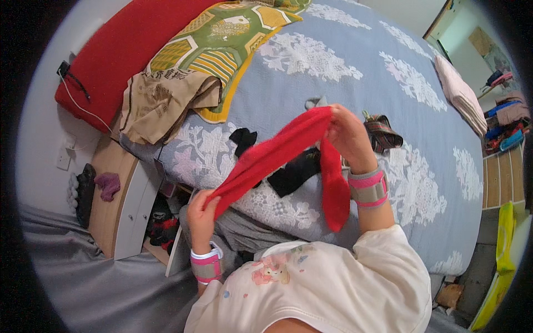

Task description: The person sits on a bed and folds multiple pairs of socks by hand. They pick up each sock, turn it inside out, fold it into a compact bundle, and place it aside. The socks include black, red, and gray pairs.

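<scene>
A long red knit sock [275, 145] is stretched between my two hands above the bed. My left hand [202, 218] pinches its lower end near my lap. My right hand [349, 135] grips the upper end, higher and farther out. From the right hand a second red length with a rounded, toe-like end [336, 195] hangs down; whether it is a separate sock is hidden by the fingers. Beneath the stretched sock lie a black sock-like piece [295, 172] and another small black cloth [242, 139]. A grey cloth [315, 103] shows just behind the sock.
A blue quilt with white floral patches [308, 58] covers the bed. To its left lie a green-and-yellow towel [225, 62] and a beige printed cloth [166, 104]. Right of my hand sits a rolled plaid item [381, 133]. A bedside cabinet [125, 208] holds a purple cloth [108, 186].
</scene>
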The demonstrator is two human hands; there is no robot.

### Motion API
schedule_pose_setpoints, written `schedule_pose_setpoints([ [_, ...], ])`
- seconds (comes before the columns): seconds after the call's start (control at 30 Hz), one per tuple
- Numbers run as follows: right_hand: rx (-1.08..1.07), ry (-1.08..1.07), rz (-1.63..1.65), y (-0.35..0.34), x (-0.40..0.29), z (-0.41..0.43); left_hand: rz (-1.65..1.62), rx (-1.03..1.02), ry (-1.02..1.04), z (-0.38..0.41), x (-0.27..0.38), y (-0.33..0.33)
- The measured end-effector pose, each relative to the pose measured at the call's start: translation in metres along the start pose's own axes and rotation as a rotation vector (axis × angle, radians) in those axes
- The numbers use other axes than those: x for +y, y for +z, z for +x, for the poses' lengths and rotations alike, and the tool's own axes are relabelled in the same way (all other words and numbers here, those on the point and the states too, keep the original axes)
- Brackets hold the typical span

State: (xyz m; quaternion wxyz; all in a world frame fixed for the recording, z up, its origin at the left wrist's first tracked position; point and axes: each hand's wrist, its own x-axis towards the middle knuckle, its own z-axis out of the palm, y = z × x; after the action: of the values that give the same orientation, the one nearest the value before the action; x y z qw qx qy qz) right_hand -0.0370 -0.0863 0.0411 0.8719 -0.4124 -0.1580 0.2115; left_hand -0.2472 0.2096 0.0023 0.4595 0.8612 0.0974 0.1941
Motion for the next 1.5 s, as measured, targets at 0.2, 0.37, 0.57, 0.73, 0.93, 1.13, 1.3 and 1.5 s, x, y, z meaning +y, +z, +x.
schedule_pose_setpoints([
  [0.2,0.101,-0.223,-1.015,0.007,0.010,-0.022,-0.695,-0.234,-0.513,-0.036,-0.020,0.056],
  [0.37,0.417,0.152,-1.592,-0.009,0.003,-0.087,-1.115,-0.323,-0.733,-0.050,-0.059,0.070],
  [0.57,0.564,-0.190,-1.588,-0.025,0.048,-0.107,-1.201,-0.269,-0.579,-0.014,-0.042,0.065],
  [0.73,0.620,-0.044,-1.349,-0.029,0.053,-0.097,-1.059,-0.403,-0.578,0.002,-0.042,0.067],
  [0.93,0.236,-0.060,-0.179,0.027,0.038,-0.083,-0.175,0.236,0.032,-0.011,-0.020,0.058],
  [1.13,0.073,0.035,0.319,0.092,0.102,-0.077,-0.520,-0.248,0.184,-0.024,0.024,0.026],
  [1.3,-0.048,0.133,0.506,0.107,0.132,-0.067,-0.758,-0.286,-0.118,-0.040,0.004,0.029],
  [1.5,0.132,0.036,0.160,0.090,0.121,-0.060,-0.598,-0.280,-0.219,-0.062,-0.032,-0.008],
])
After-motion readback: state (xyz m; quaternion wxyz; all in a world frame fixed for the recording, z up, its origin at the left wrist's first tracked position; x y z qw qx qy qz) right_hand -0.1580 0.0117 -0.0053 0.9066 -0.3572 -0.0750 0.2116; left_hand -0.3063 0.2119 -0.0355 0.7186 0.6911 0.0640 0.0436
